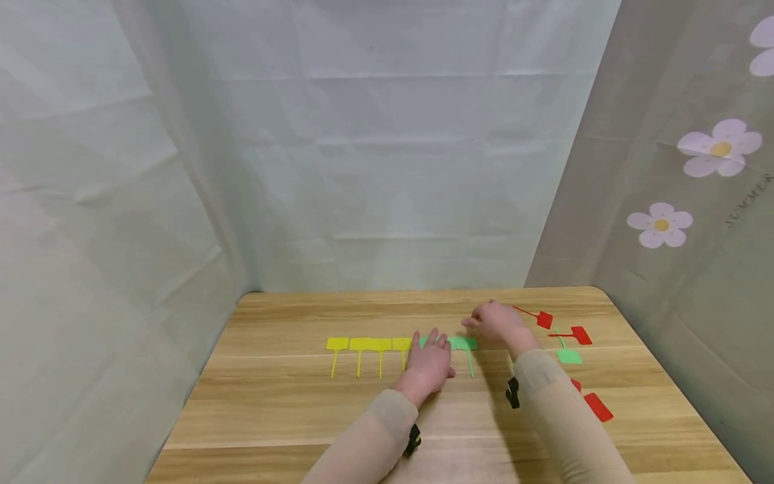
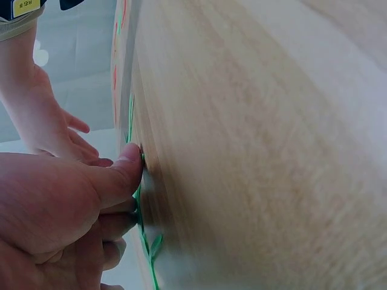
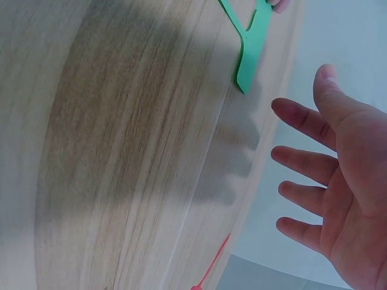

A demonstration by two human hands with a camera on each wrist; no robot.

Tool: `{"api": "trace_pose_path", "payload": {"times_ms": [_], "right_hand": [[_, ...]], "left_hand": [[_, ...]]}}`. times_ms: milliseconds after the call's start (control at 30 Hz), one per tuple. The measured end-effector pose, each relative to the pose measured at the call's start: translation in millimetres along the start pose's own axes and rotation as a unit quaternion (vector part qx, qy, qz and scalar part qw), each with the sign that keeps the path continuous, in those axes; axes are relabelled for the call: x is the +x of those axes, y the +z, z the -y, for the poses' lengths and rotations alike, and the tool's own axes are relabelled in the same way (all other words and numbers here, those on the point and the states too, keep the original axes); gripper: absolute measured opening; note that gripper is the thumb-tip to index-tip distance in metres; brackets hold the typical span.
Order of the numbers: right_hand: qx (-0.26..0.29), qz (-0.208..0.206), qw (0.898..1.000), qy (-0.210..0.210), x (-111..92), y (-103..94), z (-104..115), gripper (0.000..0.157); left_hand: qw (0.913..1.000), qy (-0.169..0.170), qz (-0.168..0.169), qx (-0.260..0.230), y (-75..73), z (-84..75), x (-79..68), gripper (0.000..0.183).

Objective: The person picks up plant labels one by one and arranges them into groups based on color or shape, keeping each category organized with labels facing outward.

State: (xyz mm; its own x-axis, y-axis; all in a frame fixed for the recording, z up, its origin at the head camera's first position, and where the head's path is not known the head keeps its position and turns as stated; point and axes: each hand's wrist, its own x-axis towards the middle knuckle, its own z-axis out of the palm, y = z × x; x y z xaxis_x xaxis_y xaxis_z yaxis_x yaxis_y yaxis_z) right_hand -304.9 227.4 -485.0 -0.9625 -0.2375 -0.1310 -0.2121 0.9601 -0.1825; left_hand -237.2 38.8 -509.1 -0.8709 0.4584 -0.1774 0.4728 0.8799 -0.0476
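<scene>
My left hand (image 1: pixel 429 363) rests over the row of flat T-shaped plant labels, fingers extended across green ones. Left of it lie several yellow plant labels (image 1: pixel 337 343) side by side, stems toward me. Just right of it is a green plant label (image 1: pixel 466 343), its stem also toward me. In the left wrist view the thumb (image 2: pixel 129 160) presses down beside a green label edge. My right hand (image 1: pixel 498 321) hovers right of the row. In the right wrist view its fingers are spread, holding nothing, beyond the end of the green label (image 3: pixel 257 30).
Loose on the right side of the wooden table (image 1: pixel 272 403) lie a green label (image 1: pixel 569 355) and several red labels, including a crossing one (image 1: pixel 581 335), one farther back (image 1: pixel 545 320) and one nearer (image 1: pixel 598 407). Pale curtains (image 1: pixel 393 168) surround the table.
</scene>
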Motion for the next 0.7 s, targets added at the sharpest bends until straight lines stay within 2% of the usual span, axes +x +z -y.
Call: {"api": "trace_pose_path", "payload": {"times_ms": [700], "right_hand": [[-0.005, 0.0, 1.0, -0.003, -1.1, -5.5, 4.7, 0.041]], "left_hand": [[0.9998, -0.007, -0.006, -0.016, 0.7, 0.7, -4.3, 0.066]]}}
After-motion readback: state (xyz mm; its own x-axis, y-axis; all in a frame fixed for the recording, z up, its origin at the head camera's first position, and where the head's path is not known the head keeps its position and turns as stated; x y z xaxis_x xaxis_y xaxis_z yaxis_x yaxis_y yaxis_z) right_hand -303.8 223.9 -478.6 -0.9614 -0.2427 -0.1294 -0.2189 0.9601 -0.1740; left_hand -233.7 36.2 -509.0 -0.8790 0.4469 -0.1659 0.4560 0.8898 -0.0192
